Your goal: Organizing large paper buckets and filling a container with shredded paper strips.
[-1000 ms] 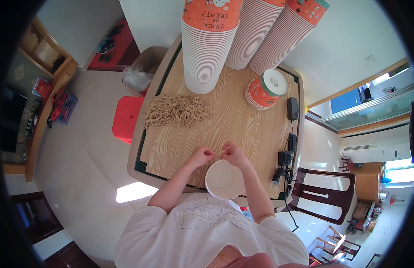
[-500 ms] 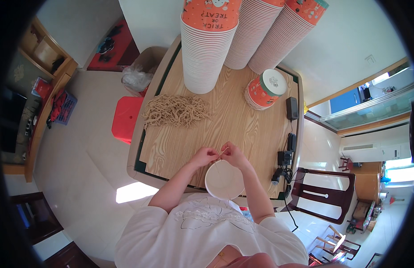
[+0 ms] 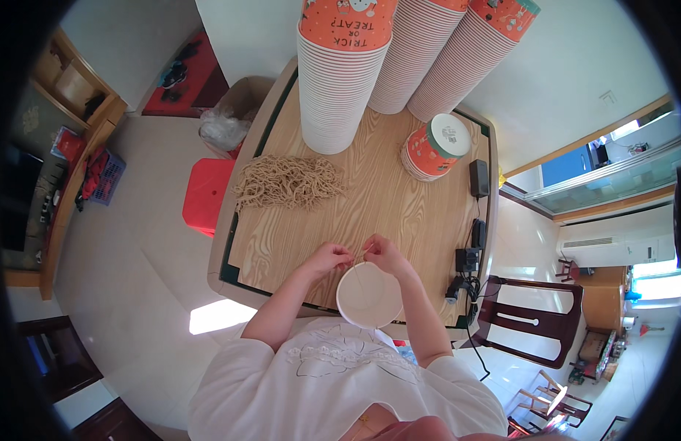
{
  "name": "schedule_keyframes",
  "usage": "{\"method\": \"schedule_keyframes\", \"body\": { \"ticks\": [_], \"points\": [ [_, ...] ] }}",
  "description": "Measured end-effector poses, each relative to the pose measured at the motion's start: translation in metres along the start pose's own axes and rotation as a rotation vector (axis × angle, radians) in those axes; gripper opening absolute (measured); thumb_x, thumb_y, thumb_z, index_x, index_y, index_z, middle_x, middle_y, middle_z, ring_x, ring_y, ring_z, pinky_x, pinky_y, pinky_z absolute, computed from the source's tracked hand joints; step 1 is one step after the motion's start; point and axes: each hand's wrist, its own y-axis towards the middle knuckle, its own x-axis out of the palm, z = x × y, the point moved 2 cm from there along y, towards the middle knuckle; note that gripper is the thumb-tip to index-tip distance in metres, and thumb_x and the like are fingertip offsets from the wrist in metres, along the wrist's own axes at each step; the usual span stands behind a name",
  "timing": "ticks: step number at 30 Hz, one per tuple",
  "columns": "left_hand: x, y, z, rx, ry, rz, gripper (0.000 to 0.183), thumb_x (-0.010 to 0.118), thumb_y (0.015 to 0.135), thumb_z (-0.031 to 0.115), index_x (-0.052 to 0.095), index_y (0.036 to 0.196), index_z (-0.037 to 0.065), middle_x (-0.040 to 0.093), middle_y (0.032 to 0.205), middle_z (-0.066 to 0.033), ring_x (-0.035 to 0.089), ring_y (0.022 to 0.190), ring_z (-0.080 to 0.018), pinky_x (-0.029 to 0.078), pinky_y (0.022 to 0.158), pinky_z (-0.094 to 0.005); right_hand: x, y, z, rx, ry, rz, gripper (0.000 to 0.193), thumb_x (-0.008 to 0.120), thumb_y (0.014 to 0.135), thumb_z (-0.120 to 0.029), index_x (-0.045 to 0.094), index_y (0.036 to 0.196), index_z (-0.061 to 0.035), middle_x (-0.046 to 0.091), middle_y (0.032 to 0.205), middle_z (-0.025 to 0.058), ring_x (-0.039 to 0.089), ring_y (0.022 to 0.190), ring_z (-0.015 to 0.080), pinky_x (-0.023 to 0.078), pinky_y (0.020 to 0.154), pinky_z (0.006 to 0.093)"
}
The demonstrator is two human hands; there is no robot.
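A paper bucket (image 3: 369,296), its pale inside facing up, rests against the table's near edge in front of my body. At its far rim, my left hand (image 3: 334,259) is closed in a pinch on a thin tan cord (image 3: 357,260). My right hand (image 3: 383,255), also pinching, grips the same cord a little to the right. The fingertips of the two hands are a small gap apart. How the cord joins the rim is too small to make out. Beyond my left hand lies a tangled heap of tan cords (image 3: 290,182).
Three tall stacks of nested orange-and-white paper buckets (image 3: 336,99) stand at the far side. A short upside-down stack of buckets (image 3: 435,149) is at the right. Black power adapters (image 3: 469,259) and cables line the right edge. A red stool (image 3: 208,195) stands left of the wood-grain table (image 3: 384,191).
My hands have drawn slightly apart, the left one shifting a little to the left. The bucket stays in nearly the same place.
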Motion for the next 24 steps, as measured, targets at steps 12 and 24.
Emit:
{"method": "schedule_keyframes", "body": {
  "ticks": [12,24],
  "points": [
    [0.005,0.007,0.012,0.098,0.147,0.072,0.009,0.057,0.08,0.008,0.059,0.083,0.0,0.06,0.076,-0.0056,0.056,0.064,-0.0117,0.045,0.06,-0.023,-0.01,0.005,-0.025,0.118,-0.14,-0.193,0.019,0.063,0.074,-0.02,0.063,0.079,-0.0013,0.059,0.065,0.0042,0.053,0.062,0.0112,0.043,0.056,0.0266],
    [0.018,0.012,0.012,-0.002,0.164,0.014,0.022,0.063,0.078,0.02,0.059,0.089,0.001,0.06,0.074,-0.0037,0.055,0.063,-0.0103,0.044,0.056,-0.0219,-0.013,0.011,-0.007,0.143,0.008,-0.188,0.013,0.062,0.077,-0.014,0.062,0.081,-0.0022,0.06,0.07,0.003,0.054,0.066,0.0096,0.044,0.06,0.0238]
  ]
}}
